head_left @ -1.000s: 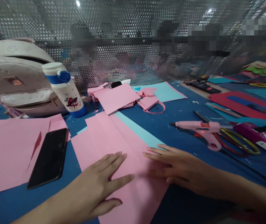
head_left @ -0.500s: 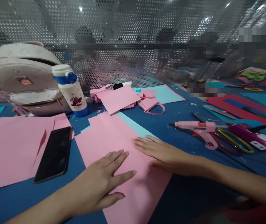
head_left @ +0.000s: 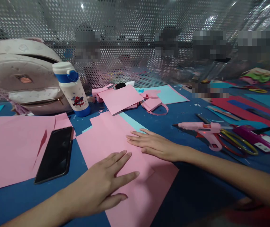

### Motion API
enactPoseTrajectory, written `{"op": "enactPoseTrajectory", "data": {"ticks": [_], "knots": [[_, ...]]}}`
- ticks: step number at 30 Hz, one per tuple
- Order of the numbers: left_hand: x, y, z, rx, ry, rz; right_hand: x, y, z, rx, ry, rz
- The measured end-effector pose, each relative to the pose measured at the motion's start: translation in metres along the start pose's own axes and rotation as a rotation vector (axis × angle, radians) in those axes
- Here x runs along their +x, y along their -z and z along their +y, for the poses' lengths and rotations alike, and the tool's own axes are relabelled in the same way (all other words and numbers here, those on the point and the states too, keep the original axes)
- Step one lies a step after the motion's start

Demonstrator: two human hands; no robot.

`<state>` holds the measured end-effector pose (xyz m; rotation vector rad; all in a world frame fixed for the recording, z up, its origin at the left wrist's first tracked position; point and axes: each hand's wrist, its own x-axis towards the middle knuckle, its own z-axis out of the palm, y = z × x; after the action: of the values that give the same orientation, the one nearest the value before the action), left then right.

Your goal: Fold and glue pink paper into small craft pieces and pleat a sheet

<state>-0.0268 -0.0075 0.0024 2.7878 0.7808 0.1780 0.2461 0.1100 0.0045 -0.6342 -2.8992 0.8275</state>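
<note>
A long pink paper sheet (head_left: pixel 111 142) lies on the blue table in front of me, over a light blue strip (head_left: pixel 130 122). My left hand (head_left: pixel 101 186) lies flat on the sheet's near part, fingers spread and holding nothing. My right hand (head_left: pixel 152 143) rests flat across the sheet farther up, fingers stretched to the left, pressing the paper down.
A black phone (head_left: pixel 54 154) lies on another pink sheet (head_left: pixel 11 148) at left. Behind stand a white and blue bottle (head_left: pixel 72 90) and a pale backpack (head_left: pixel 23 75). A pink glue gun (head_left: pixel 203 129), scissors (head_left: pixel 236 143) and coloured paper lie at right. A perforated metal screen (head_left: pixel 135 37) closes the back.
My right hand has slid away from me and leftward along the pink sheet, uncovering the sheet's near right corner. My left hand has stayed in place.
</note>
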Motion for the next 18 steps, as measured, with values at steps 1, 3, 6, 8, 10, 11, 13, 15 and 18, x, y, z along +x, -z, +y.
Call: {"op": "enactPoseTrajectory", "data": {"ticks": [1, 3, 6, 8, 10, 11, 13, 15, 18], "knots": [[0.000, 0.000, 0.000, 0.005, -0.001, 0.000, 0.002, -0.001, 0.000, -0.010, -0.014, 0.004], [0.000, 0.000, 0.000, 0.012, -0.004, 0.001, 0.008, -0.002, 0.001, -0.032, -0.030, 0.014], [0.000, 0.001, 0.000, 0.012, -0.011, 0.003, 0.019, -0.003, 0.003, -0.058, -0.032, 0.034], [0.000, 0.001, 0.000, 0.009, -0.010, 0.002, 0.027, -0.002, 0.006, -0.079, -0.023, 0.046], [0.001, 0.002, 0.000, 0.005, -0.005, -0.003, 0.035, -0.002, 0.009, -0.109, -0.008, 0.055], [0.001, 0.002, 0.000, 0.003, -0.001, -0.006, 0.038, -0.002, 0.011, -0.127, -0.003, 0.060], [0.001, 0.003, 0.001, -0.001, 0.003, -0.009, 0.046, -0.003, 0.014, -0.165, -0.001, 0.075], [0.000, 0.003, 0.001, -0.003, 0.003, -0.012, 0.052, -0.003, 0.017, -0.199, -0.002, 0.089], [0.001, 0.004, 0.002, -0.006, -0.004, -0.012, 0.062, -0.002, 0.020, -0.224, -0.001, 0.094]]}}
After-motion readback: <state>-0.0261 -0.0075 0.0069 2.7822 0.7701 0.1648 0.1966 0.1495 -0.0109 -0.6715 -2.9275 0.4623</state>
